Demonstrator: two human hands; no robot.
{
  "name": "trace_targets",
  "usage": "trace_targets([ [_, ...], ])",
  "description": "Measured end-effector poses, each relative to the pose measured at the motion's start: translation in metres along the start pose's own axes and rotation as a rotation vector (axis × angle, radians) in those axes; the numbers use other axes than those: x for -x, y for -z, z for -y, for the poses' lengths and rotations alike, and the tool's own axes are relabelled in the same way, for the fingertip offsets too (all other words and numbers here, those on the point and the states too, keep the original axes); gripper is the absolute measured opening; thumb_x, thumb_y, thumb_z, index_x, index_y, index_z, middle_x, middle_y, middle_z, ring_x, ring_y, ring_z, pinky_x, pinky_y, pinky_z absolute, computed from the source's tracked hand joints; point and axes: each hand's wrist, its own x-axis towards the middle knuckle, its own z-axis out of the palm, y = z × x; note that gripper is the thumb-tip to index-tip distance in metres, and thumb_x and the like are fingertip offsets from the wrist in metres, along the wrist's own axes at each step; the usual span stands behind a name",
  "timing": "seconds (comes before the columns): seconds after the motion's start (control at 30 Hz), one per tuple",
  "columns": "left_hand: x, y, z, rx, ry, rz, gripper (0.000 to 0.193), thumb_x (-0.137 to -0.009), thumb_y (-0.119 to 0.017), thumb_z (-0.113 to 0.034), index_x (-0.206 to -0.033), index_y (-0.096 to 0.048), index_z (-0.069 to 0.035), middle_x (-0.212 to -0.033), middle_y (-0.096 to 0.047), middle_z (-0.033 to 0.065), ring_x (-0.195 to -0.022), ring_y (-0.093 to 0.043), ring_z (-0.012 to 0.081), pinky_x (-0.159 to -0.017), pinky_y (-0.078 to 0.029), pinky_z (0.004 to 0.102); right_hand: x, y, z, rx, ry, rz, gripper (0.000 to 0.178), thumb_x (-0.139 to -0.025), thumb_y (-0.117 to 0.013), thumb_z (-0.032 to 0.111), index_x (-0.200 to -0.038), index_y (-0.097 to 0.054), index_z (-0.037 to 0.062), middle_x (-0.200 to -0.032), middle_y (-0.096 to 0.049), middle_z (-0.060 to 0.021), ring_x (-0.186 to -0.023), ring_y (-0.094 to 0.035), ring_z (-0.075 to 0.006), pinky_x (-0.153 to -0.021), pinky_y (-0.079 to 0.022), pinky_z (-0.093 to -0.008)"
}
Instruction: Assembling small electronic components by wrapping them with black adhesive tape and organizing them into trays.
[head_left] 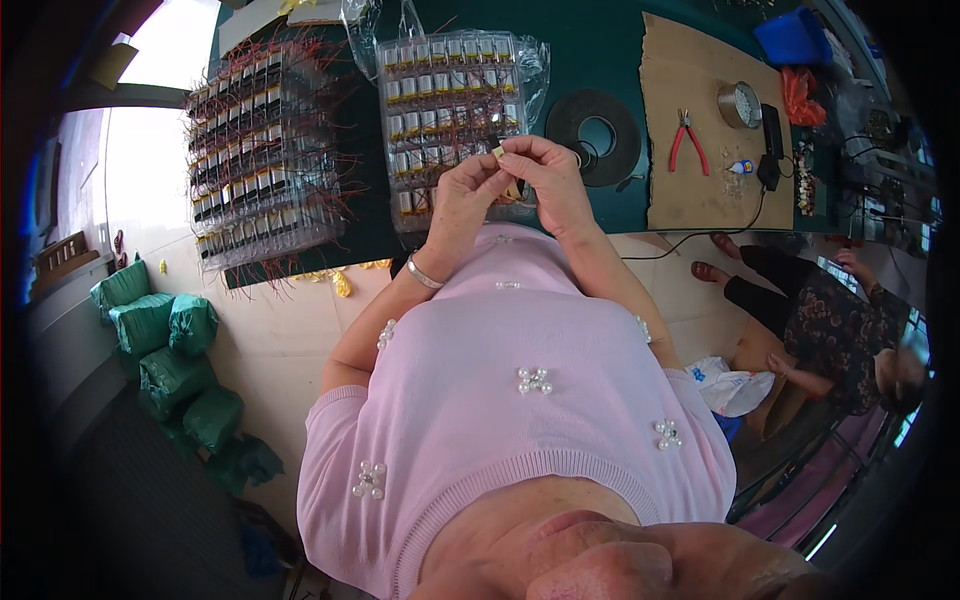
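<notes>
In front of my chest, above the near edge of the green table, both hands meet with their fingertips together. My left hand [463, 205] and my right hand [549, 180] are closed in pinches on a small yellowish piece [498, 153] with a dark bit beside it. My fingers cover most of it, so its kind is hard to make out. Just beyond the hands lies a clear plastic tray [393, 160] with rows of small silver pouch batteries [455, 50] edged in yellow. Thin dark red wires run between those rows.
Stacked trays of wired batteries [240, 150] stand at left, loose red wires sticking out. Rightward lie a black tape roll [622, 140] and cardboard [672, 80] bearing red-handled pliers [688, 140], a round tin [738, 105] and a small bottle [741, 167]. Another person [840, 335] sits at right.
</notes>
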Motion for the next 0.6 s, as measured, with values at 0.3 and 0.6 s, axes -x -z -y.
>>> trace_targets([
  [0.3,0.003,0.000,-0.001,-0.045,-0.051,-0.008,0.020,-0.089,-0.061,-0.010,-0.105,-0.061,0.002,-0.088,-0.063,0.0009,-0.080,-0.056,0.0049,-0.071,-0.046,0.0192,-0.001,-0.006,-0.007,-0.047,0.000,-0.040,0.013,-0.082,-0.066,0.005,-0.092,-0.065,-0.0025,-0.081,-0.063,-0.0034,-0.073,-0.056,-0.0072,-0.066,-0.045,-0.0200],
  [0.6,0.006,0.012,-0.012,0.085,0.000,0.048,0.024,-0.088,-0.061,-0.008,-0.108,-0.059,0.004,-0.090,-0.064,0.0047,-0.081,-0.059,0.0089,-0.075,-0.049,0.0214,-0.001,0.001,-0.008,-0.156,-0.007,-0.001,0.015,-0.083,-0.065,0.005,-0.097,-0.064,-0.0011,-0.088,-0.065,-0.0066,-0.078,-0.059,-0.0093,-0.068,-0.047,-0.0208],
])
